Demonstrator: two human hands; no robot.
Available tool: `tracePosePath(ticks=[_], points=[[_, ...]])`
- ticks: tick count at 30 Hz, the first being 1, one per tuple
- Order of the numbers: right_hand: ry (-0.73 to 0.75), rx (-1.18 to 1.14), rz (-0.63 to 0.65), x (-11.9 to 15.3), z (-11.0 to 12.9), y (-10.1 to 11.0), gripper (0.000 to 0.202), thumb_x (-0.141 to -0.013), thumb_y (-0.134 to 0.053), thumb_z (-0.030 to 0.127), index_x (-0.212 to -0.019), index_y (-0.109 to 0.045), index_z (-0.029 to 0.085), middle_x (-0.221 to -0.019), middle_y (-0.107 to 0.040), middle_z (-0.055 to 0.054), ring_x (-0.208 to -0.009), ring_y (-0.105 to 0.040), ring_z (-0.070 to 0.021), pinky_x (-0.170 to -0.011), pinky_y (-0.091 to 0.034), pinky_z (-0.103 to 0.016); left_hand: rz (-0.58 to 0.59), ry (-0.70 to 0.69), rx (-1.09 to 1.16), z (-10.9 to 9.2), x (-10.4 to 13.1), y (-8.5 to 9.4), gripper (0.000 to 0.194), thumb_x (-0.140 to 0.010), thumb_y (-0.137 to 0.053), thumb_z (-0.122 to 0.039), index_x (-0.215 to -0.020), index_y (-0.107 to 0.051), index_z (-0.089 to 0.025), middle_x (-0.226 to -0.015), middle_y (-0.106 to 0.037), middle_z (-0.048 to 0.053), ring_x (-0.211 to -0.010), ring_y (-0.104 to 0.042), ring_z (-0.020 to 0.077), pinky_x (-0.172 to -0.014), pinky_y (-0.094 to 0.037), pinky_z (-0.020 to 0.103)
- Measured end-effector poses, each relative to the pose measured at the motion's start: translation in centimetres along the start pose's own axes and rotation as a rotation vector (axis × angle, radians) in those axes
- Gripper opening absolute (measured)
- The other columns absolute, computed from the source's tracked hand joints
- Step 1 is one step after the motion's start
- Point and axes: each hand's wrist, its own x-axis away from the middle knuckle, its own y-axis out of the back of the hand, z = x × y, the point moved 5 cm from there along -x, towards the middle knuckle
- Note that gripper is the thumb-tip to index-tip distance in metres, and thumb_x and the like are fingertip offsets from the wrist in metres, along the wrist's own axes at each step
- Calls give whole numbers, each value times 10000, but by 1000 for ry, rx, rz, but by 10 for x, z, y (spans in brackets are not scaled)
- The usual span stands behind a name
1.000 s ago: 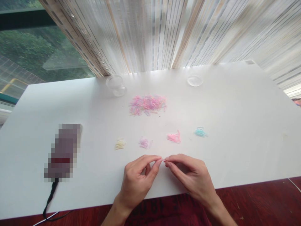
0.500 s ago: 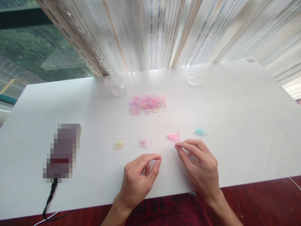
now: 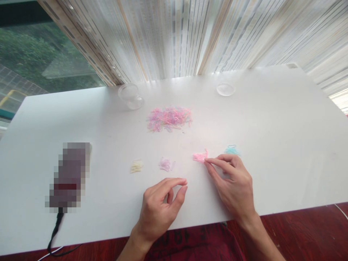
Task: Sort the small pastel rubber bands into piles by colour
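My right hand (image 3: 232, 181) has its thumb and forefinger pinched together at the near right edge of a small pile of pink rubber bands (image 3: 199, 157); the fingertips cover what is between them. Just beyond its knuckles lies a pile of light blue rubber bands (image 3: 232, 149), partly hidden by the hand. My left hand (image 3: 163, 203) hovers near the table's front, fingers curled, with a narrow gap between thumb and forefinger and nothing in it. Lilac rubber bands (image 3: 165, 164) lie beyond it, and pale yellow ones (image 3: 136, 166) farther left.
A larger mixed pile of pastel rubber bands (image 3: 170, 119) lies mid-table. Behind it stand a clear plastic tub (image 3: 130, 97) and a clear round lid (image 3: 225, 89). A blurred-out device (image 3: 69, 174) with a black cable (image 3: 56, 232) lies on the left of the white table (image 3: 285, 145).
My right hand has shifted slightly away from me and to the right, along the edge of the pink pile. My left hand stays about where it was. The view has tilted a little.
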Motion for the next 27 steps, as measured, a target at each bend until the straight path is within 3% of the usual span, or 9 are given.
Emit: tracePosePath(ticks=[5,12,16,22,27], points=[[57,-18,-4,2,16,-3,140,-962,-689,176,-1002,-800,251,-927,-632,-52,-812,-638,-190,-717,-574,-347,-33,-9,-2,0,4,2,107,-964,-665,-114,-1007,-723,-192,-835,-764,-4,-516,-553,71,-537,-508,186],[182,-141,146,8,57,-46,156,-978,-665,136,-995,-802,209,-866,-606,-52,-754,-587,-173,-656,-559,-301,-183,-3,-289,13,8,33,174,-957,-713,-127,-1123,-703,-180,-855,-692,-13,-513,-463,58,-570,-486,192],[193,-77,181,8,59,-58,170,-992,-644,152,-998,-800,219,-856,-601,-50,-735,-568,-176,-641,-534,-306,-173,-20,-376,23,7,41,180,-967,-713,-166,-1144,-730,-196,-859,-668,-10,-507,-452,67,-552,-476,206],[197,-64,212,10,58,-58,192,-1006,-615,172,-993,-798,228,-836,-587,-42,-730,-583,-174,-636,-541,-295,-153,-14,-419,27,7,36,141,-982,-696,-190,-1113,-748,-195,-865,-712,16,-667,-669,116,-611,-520,208],[190,-63,208,11,58,-59,205,-1002,-613,178,-1002,-802,259,-827,-594,-39,-729,-586,-177,-632,-546,-298,-155,-7,-423,27,6,36,123,-1002,-672,-198,-1089,-759,-195,-855,-724,11,-697,-697,115,-601,-504,203]])
